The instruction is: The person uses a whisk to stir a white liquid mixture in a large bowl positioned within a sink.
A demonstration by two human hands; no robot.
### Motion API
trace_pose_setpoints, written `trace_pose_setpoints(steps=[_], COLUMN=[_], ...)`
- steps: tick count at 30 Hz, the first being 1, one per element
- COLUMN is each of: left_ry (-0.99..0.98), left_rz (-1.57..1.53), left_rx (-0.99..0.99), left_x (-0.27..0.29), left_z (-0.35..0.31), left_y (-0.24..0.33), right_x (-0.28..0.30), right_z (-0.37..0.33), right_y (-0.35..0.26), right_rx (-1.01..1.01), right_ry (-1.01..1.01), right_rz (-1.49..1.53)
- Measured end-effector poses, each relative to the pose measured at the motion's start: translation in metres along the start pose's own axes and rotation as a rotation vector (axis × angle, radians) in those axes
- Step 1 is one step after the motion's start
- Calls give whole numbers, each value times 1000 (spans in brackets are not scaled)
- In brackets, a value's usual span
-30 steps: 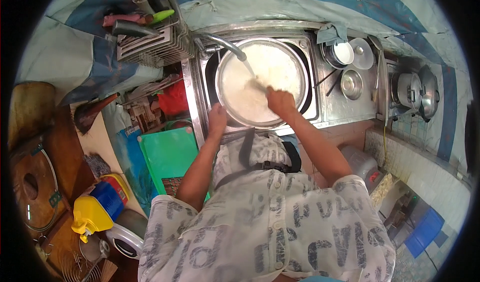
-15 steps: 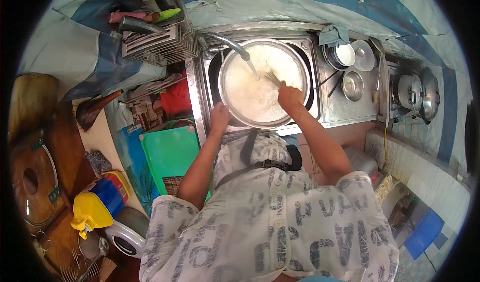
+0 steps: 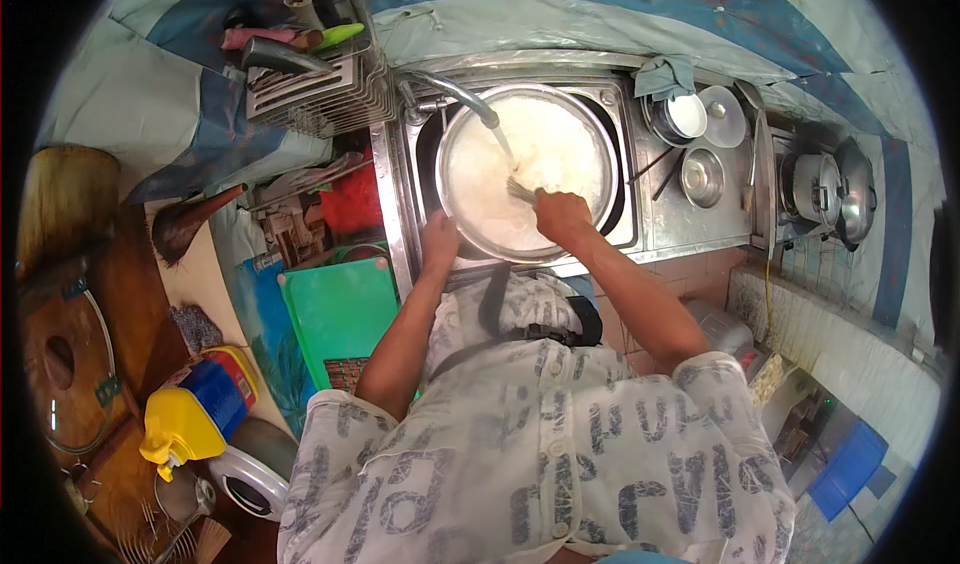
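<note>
A large round metal basin (image 3: 607, 141) filled with whitish, cloudy liquid sits in the steel sink (image 3: 632, 236). Over its upper left reaches the curved tap (image 3: 462, 88), a thin stream of water running into the liquid. My left hand (image 3: 440, 241) grips the basin's near left rim, its fingertips partly hidden. In my right hand (image 3: 563, 216), closed around the handle, is a whisk (image 3: 520, 191) with thin grey wires. Its head dips into the liquid near the middle of the basin, and most of the handle is covered by my fingers.
On the drainboard right of the sink stand a white-lined pot (image 3: 685, 117), a small steel bowl (image 3: 702, 177) and a clear lid (image 3: 722, 114). Farther right is a lidded pot (image 3: 818, 188). A wire rack (image 3: 318, 91) hangs left of the tap, above a green board (image 3: 343, 309).
My right hand and the whisk have moved left and toward me through the liquid. My left hand stays at the rim.
</note>
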State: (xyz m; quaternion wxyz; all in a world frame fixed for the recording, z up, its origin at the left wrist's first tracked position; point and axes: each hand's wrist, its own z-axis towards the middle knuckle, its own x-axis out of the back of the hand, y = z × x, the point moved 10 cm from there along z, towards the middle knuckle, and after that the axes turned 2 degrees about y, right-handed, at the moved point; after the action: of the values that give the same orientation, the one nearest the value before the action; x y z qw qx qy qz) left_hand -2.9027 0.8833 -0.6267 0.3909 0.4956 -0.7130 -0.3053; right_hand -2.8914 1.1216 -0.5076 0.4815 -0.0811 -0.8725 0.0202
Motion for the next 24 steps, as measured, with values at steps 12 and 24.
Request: trace_pose_setpoints(steps=[12,24], left_ry=[-4,28], left_rz=[-18,-30], left_rx=[-15,-23], left_x=[0,0], left_z=[2,1], left_y=[2,-2], right_x=[2,3], right_z=[12,-3], right_y=[26,26], right_rx=[-88,-98], right_ry=[57,43], right_rz=[62,72])
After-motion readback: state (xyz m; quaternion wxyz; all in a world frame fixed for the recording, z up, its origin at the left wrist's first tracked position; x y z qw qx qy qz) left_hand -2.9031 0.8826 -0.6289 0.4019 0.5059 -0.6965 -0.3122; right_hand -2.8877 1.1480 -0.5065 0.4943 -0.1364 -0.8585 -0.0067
